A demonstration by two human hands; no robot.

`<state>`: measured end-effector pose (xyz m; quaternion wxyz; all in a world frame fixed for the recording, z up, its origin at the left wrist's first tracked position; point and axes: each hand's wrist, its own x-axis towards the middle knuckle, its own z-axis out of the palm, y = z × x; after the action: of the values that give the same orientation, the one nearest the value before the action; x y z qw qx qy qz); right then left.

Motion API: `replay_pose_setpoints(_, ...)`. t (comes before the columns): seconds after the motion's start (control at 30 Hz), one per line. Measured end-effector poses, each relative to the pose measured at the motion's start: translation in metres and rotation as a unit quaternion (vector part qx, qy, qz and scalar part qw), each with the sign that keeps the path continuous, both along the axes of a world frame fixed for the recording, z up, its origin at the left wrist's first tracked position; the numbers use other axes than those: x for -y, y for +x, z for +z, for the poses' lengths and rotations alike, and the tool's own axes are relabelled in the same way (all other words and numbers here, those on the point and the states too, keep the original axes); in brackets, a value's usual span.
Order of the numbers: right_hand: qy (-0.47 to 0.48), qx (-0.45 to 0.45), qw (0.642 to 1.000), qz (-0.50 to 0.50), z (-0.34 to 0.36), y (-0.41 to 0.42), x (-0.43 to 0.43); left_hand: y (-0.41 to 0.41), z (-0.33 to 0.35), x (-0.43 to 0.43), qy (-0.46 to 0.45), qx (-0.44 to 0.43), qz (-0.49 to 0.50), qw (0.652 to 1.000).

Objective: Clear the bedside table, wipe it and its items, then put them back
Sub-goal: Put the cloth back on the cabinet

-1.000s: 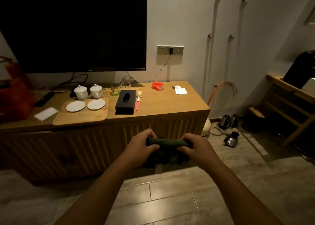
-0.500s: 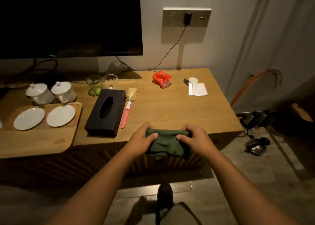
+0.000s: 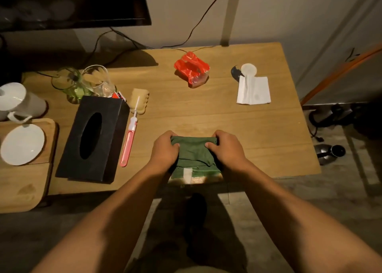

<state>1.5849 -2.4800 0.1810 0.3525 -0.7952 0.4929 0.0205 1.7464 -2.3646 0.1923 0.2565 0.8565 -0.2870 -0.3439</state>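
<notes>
A folded green cloth (image 3: 194, 155) lies on the front edge of the wooden table (image 3: 268, 132), its lower end with a white label hanging over the edge. My left hand (image 3: 164, 151) grips its left side and my right hand (image 3: 226, 148) grips its right side. On the table stand a black tissue box (image 3: 93, 138), a pink sponge brush (image 3: 132, 128), a crumpled red wrapper (image 3: 191, 69), a folded white napkin (image 3: 253, 90) and a small round white lid (image 3: 249, 69).
A clear glass (image 3: 99, 81) and a green glass (image 3: 71, 85) stand behind the tissue box. At left a wooden tray (image 3: 26, 181) holds a white saucer (image 3: 22, 144), beside a white lidded cup (image 3: 18, 101). A dark TV (image 3: 72, 3) hangs above. Kettles (image 3: 329, 152) sit on the floor at right.
I have stepped up to the table and lean over it. Both hands carried the green cloth forward and down until it rests on the table's front edge.
</notes>
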Motion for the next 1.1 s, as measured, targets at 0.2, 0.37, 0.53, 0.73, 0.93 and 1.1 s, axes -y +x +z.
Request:
replay_pose_setpoints(0.2,-0.019,-0.033,0.999,-0.038,-0.012,0.011,0.005,0.004,-0.005,0.012,0.066,0.071,0.000,0.995)
replay_pose_setpoints(0.37,0.015,-0.005,0.998,-0.066,-0.004,0.005,0.001,0.010,-0.002,-0.006,0.047,0.096,-0.023,0.994)
replay_pose_setpoints(0.53,0.053,0.024,0.987,-0.148,0.032,-0.040,-0.028,0.008,0.025,-0.009,-0.008,0.083,-0.166,0.983)
replay_pose_setpoints(0.73,0.002,0.052,0.936,-0.347,0.082,-0.131,-0.143,-0.061,0.071,-0.021,-0.060,0.047,-0.442,0.894)
replay_pose_setpoints(0.93,-0.036,0.110,0.816,-0.566,0.112,-0.225,-0.336,-0.194,0.114,-0.096,-0.101,0.060,-0.682,0.722)
replay_pose_setpoints(1.1,-0.097,0.110,0.685,-0.714,0.144,-0.293,-0.527,-0.332,0.134,-0.234,-0.133,0.058,-0.820,0.554)
